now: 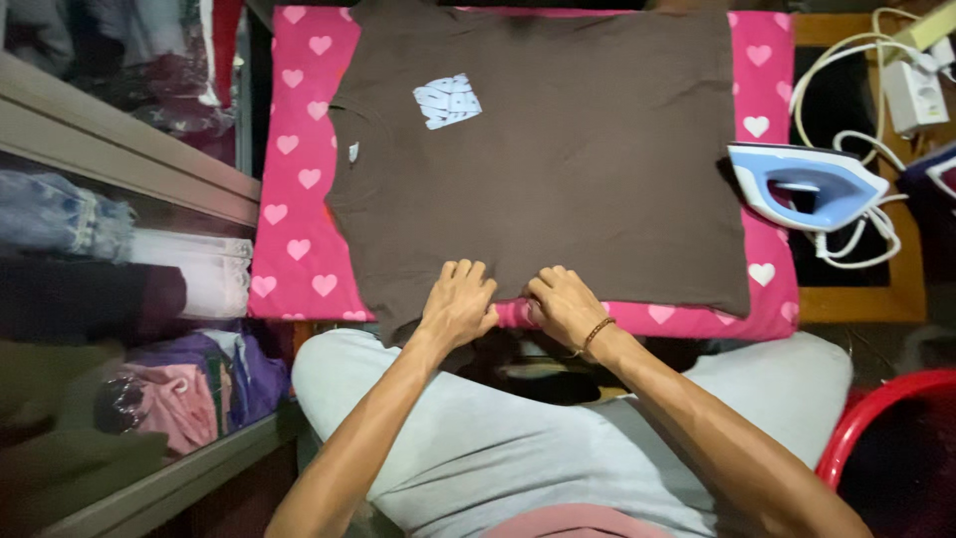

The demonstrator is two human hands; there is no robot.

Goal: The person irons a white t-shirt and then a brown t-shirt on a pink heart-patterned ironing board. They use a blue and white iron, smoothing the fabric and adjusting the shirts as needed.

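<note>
Taking the brown cotton T-shirt [558, 169] as the landmark: far to its left stands a glass-fronted shelf unit [129, 179] stacked with folded clothes. The shirt itself lies spread flat, with a pale printed patch on its chest, on a pink heart-patterned padded mat [299, 219] whose borders show on both sides of it. At the shirt's near hem, left of centre, the left hand [458, 304] presses down with fingers curled onto the cloth; its grip looks closed on the hem, pinching the fabric. Just beside it, the right hand [566, 307], a beaded bracelet at its wrist, likewise grasps the hem edge where the pink mat peeks out. To the shirt's right, a blue-and-white electric iron [809, 187] rests on a wooden frame, its white cord looping behind. Judging by the smooth, even body, the shirt seems largely pressed; no fold has been made yet.
</note>
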